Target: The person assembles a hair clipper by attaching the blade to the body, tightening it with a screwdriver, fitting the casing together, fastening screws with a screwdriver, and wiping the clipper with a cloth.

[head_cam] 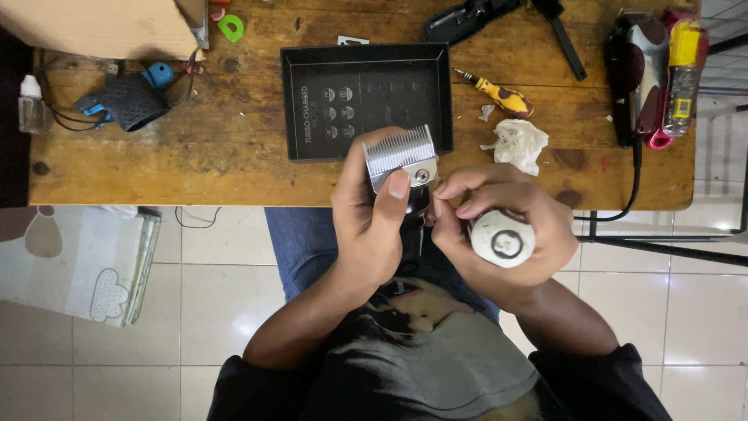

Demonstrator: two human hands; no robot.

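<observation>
Clipper [401,160] body hidden by hands [374,226], screwdriver tip unseen

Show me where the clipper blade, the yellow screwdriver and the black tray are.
clipper blade [399,150], head view, on the silver teeth.
yellow screwdriver [505,98], head view, on its handle.
black tray [366,53], head view, on its far rim.

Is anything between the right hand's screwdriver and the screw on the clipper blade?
Nothing visible is. The left hand grips the black hair clipper with its silver toothed blade, thumb on the blade plate beside the small screw. The right hand holds the white-capped screwdriver; its tip is hidden behind the fingers.
</observation>
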